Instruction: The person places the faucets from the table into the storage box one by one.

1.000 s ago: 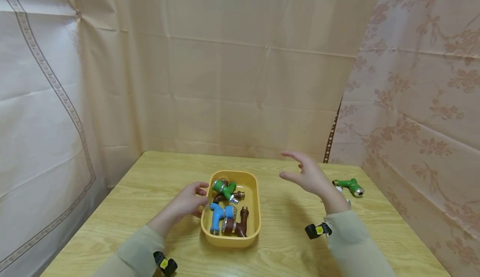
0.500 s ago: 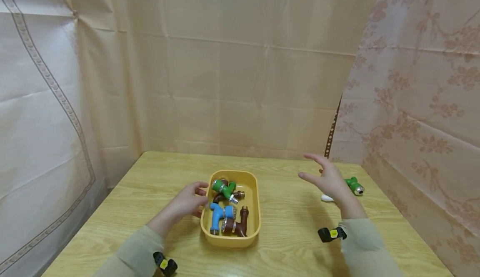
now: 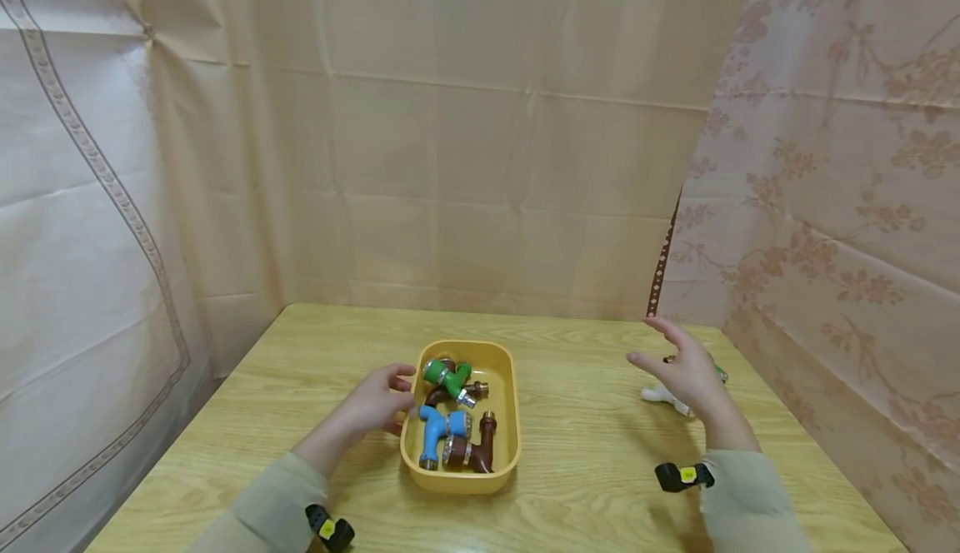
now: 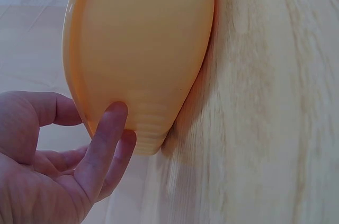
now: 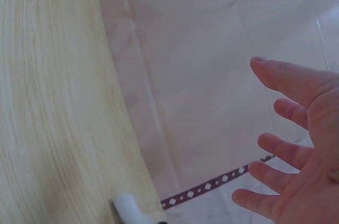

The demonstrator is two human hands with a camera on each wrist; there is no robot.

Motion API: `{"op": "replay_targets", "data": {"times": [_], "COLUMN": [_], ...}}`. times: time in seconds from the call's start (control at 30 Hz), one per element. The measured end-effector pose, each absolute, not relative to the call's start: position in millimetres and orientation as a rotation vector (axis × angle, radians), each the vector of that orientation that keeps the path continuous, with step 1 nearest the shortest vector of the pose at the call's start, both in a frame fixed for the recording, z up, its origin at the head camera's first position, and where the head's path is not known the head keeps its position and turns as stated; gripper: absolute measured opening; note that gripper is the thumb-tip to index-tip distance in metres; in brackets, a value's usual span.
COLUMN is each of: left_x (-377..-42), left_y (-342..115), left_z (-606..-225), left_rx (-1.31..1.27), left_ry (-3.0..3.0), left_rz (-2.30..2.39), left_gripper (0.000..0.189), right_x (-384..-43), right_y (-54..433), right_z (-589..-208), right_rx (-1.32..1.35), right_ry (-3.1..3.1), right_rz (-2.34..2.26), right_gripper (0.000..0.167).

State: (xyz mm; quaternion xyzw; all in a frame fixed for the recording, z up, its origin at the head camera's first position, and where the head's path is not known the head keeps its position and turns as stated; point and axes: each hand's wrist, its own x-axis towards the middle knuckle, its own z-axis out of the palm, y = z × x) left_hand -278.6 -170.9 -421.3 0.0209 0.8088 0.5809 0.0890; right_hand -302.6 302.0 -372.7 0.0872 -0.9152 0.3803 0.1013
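My left hand (image 3: 375,399) is at the left side of a yellow plastic tray (image 3: 517,420), its loosely bent fingers at the rim. In the left wrist view, two fingertips (image 4: 117,108) lie against the tray's outer wall. Inside the tray are a green pipe fitting (image 3: 453,382), a blue one (image 3: 433,436) and two brown ones, including a brown elbow-shaped fitting (image 3: 483,445). My right hand (image 3: 690,374) is raised over the right of the table, fingers spread and holding nothing. Below it lies a white fitting (image 3: 663,396); a green one behind is mostly hidden by the hand.
The wooden table (image 3: 585,470) carries the tray near its middle. A beige curtain (image 3: 480,161) hangs behind it, with a flowered cloth (image 3: 847,228) on the right and a pale cloth (image 3: 75,286) on the left.
My right hand has moved rightward, uncovering the white fitting and covering most of the green one beyond it. The left hand, tray and its contents have stayed in place.
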Motion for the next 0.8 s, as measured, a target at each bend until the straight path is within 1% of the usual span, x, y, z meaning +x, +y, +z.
{"op": "replay_targets", "data": {"times": [0.23, 0.5, 0.8], "left_x": [-278, -279, -280], "left_y": [-171, -172, -172], "left_z": [-422, -423, -423], "left_rx": [0.064, 0.066, 0.066], "left_ry": [2.412, 2.410, 2.402], "left_rz": [1.722, 1.725, 1.721], "left_gripper": [0.055, 0.055, 0.056], "right_x": [-303, -301, -302], "right_y": [317, 330, 345], "right_z": [-383, -393, -404], "right_rx": [0.174, 0.085, -0.007], "right_ry": [-2.744, -2.804, -2.851], "right_rz": [1.134, 1.075, 1.128], "right_gripper": [0.093, 0.097, 0.101]}}
